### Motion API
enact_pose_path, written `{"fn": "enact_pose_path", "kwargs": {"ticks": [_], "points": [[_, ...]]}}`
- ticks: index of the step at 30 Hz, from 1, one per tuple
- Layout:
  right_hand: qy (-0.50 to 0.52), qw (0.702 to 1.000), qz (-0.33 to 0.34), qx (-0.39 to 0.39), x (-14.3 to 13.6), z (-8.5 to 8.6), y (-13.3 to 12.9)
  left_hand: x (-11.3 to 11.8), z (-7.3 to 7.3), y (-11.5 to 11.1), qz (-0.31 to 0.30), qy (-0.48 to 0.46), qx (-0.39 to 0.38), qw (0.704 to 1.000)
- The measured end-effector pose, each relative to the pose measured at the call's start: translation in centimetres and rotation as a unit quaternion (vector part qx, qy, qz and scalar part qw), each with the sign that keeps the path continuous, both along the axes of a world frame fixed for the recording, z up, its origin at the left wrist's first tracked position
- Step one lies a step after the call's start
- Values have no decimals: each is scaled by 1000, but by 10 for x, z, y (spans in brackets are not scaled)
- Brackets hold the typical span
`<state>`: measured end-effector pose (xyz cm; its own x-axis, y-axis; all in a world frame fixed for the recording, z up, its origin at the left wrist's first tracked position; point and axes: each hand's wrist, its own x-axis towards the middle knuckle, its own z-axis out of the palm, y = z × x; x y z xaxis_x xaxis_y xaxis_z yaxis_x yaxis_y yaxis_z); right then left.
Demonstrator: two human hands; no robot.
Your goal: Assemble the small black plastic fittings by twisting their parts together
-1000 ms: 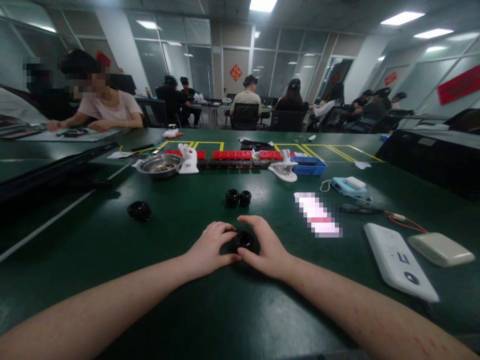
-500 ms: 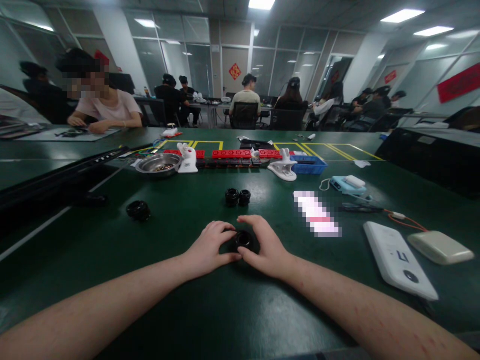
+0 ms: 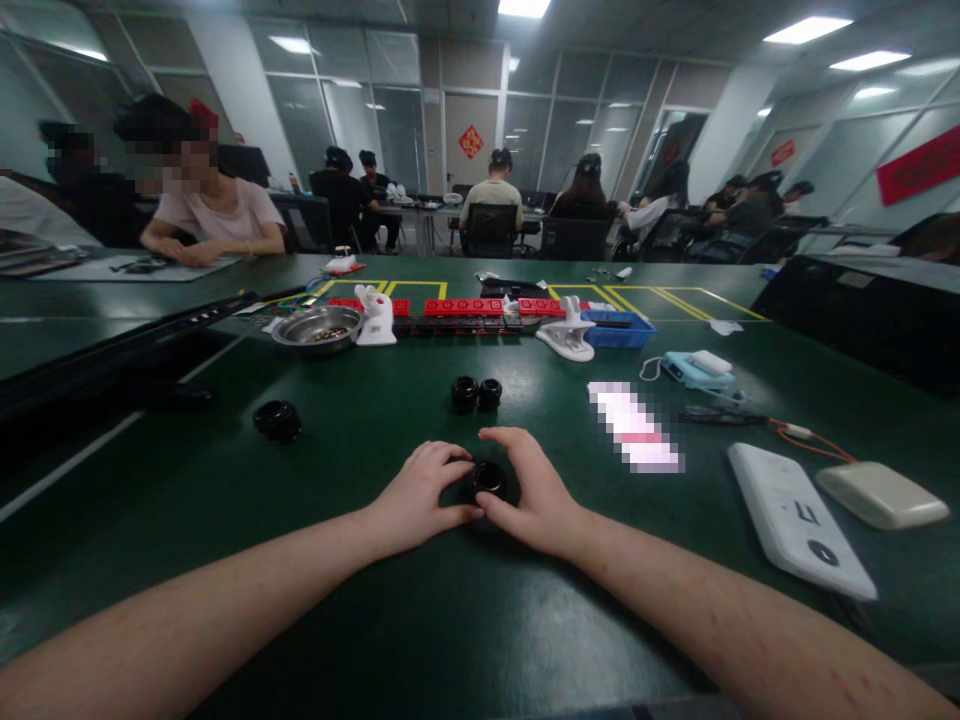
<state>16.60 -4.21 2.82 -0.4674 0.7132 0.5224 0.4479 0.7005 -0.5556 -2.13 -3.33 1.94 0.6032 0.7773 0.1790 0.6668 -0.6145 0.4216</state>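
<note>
A black ring-shaped part (image 3: 489,478) stands on the green table (image 3: 360,620) between my two hands. My left hand (image 3: 429,492) curves round its left side, fingertips and thumb at its edge. On the other side my right hand (image 3: 534,490) has its thumb against the near edge and its fingers arched apart beyond the part. Both hands appear to hold it together. Beyond them sit two similar black parts, a larger one (image 3: 464,393) and a smaller one (image 3: 490,394), side by side. Another black piece (image 3: 277,420) lies to the left.
Behind are a metal bowl (image 3: 319,330), white clamps (image 3: 375,318), red blocks (image 3: 465,307) and a blue basket (image 3: 619,330). A blurred-out bright object (image 3: 636,428), a white device (image 3: 799,520) and a beige case (image 3: 881,494) lie right. A person (image 3: 217,210) sits at far left.
My right index finger has shifted very slightly to the right. The hands otherwise keep their place round the black part. The person at far left has moved their hands a little.
</note>
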Motion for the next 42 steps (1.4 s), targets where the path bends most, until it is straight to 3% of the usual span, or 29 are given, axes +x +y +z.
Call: {"fn": "enact_pose_path", "kwargs": {"ticks": [4,11,18,25,32,38,40,42], "points": [[-19,998,-55,-18,-2,-2,1,0,1,-1,1,-6,-7,1000],[-3,999,53,-2,0,2,-2,-1,-4,2,-3,-4,-5,1000],[-29,998,-58,-16,-2,0,1,0,-1,0,-1,0,-11,1000],[-11,998,64,10,0,3,-1,-1,-2,1,-3,2,-4,1000],[-34,997,-61,-14,-3,0,1,1,2,-1,3,5,-10,1000],[-19,998,51,2,-2,2,-1,-1,-3,2,-5,1,-5,1000],[-18,998,52,10,-1,2,-1,-1,-4,2,-5,2,-3,1000],[-20,1000,11,8,-1,1,-1,-1,-3,2,-5,5,-5,1000]]}}
